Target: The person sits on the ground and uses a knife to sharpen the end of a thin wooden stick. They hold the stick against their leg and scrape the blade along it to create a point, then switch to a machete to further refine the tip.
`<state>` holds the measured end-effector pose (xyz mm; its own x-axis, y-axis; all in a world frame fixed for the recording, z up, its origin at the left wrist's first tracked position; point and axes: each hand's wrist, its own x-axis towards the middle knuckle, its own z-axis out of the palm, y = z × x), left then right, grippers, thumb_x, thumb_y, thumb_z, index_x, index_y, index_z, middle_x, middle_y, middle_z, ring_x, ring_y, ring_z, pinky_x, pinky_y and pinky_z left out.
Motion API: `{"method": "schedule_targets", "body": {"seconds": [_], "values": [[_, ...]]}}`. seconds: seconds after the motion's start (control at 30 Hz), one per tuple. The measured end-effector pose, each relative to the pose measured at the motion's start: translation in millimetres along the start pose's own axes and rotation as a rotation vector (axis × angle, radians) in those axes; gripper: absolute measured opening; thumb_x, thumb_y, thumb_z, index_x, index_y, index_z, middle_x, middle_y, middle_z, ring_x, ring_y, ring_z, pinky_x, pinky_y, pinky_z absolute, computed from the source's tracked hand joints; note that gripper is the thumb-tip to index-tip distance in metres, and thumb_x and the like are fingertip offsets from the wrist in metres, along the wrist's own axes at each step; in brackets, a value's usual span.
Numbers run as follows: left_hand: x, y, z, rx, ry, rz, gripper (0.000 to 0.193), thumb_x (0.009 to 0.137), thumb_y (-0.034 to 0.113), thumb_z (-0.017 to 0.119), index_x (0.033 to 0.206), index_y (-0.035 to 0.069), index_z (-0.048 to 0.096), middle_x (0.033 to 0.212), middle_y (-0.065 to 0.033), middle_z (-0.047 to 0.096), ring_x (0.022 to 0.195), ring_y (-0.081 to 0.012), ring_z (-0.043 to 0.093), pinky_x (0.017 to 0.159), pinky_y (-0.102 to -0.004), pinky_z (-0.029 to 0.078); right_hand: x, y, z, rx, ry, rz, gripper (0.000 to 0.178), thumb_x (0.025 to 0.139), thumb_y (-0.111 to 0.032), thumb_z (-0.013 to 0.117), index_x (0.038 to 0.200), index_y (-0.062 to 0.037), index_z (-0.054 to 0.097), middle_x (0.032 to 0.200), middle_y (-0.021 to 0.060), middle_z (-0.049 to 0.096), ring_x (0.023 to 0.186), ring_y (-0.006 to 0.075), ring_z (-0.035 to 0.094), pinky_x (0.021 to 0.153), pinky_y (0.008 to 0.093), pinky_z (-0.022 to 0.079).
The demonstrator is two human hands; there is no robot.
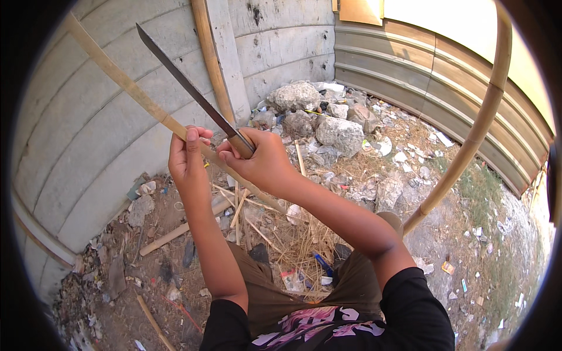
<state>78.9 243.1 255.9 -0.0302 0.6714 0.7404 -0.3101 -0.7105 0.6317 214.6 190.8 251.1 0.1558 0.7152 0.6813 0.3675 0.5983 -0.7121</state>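
Note:
My left hand [188,157] pinches a long, flat strip of split bamboo [130,86], thumb on its near face. The strip slants from the upper left down past my hands toward the ground between my legs. My right hand [261,157] is closed round the wooden handle of a machete [186,81]. Its long dark blade points up and to the left, roughly alongside the strip and a little to its right. Both hands are close together in front of me, and the right one partly covers the strip behind it.
A grey concrete panel wall [88,146] stands at the left, with a bamboo pole [212,58] against it. Another bamboo pole [477,131] rises at my right. Rubble rocks [339,134] lie in the far corner near a corrugated metal fence [404,64]. Bamboo shavings [304,234] and litter cover the ground.

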Motion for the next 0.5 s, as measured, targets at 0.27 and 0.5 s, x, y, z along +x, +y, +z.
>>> {"method": "schedule_targets", "body": {"seconds": [0.27,0.5], "values": [[0.5,-13.9,-7.7,-0.454,-0.024,-0.161,0.039,0.106,0.043,0.045,0.084,0.011,0.042,0.07,-0.0011,0.04,0.05,-0.0074,0.032,0.044,-0.0229,0.026,-54.5,22.4,-26.5,0.19,0.049,0.315,0.025,0.089,-0.02,0.077,0.081,-0.0021,0.061,0.063,0.0007,0.058,0.058,0.008,0.062,0.052,0.0237,0.052],[2.0,-58.0,7.0,-0.353,-0.07,-0.148,0.038,0.106,0.046,0.043,0.103,0.009,0.05,0.084,-0.0011,0.044,0.074,-0.0132,0.044,0.07,-0.0313,0.042,-138.7,114.3,-45.8,-0.031,0.07,0.577,0.036,0.087,-0.023,0.074,0.066,-0.0049,0.052,0.056,-0.0019,0.048,0.051,0.0078,0.043,0.047,0.0289,0.035]]}}
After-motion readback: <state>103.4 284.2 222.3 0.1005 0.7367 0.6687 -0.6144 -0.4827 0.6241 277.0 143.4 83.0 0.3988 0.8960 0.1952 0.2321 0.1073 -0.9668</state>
